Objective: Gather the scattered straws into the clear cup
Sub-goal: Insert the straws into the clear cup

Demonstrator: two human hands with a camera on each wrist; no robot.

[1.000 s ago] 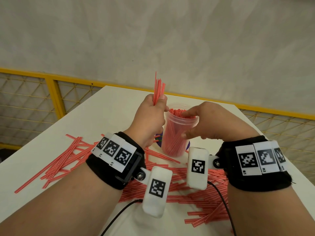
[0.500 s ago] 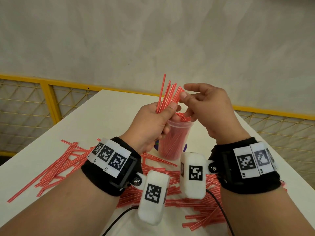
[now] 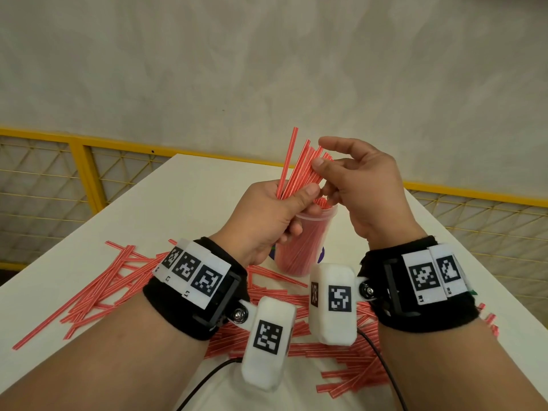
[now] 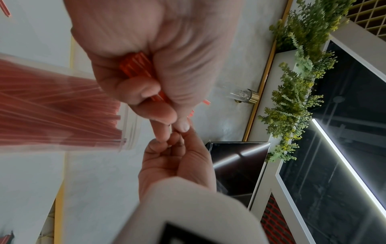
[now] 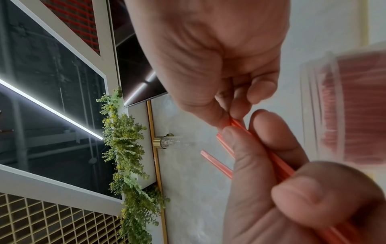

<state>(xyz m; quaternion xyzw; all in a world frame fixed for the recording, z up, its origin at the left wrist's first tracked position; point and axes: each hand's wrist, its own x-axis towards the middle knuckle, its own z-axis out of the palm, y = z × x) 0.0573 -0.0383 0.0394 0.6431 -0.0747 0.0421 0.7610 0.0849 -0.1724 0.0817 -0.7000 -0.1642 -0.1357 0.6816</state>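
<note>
Straws first: a bundle of thin red-and-white striped plastic straws (image 3: 299, 169) stands fanned upward in my left hand (image 3: 264, 223), whose fingers (image 4: 146, 92) are curled tight around the lower ends. My right hand (image 3: 367, 188) meets the bundle near its tips, thumb and forefinger pinching a few straws while the other fingers (image 3: 335, 142) stay loosely spread. Both hands hover just above the clear plastic cup (image 3: 299, 247), which stands upright on the white counter (image 3: 184, 203) and is already packed with red straws. Many more scattered red straws (image 3: 98, 286) lie flat on the counter, left of the cup and under my wrists. Behind the counter I see a yellow railing (image 3: 86, 170).
</note>
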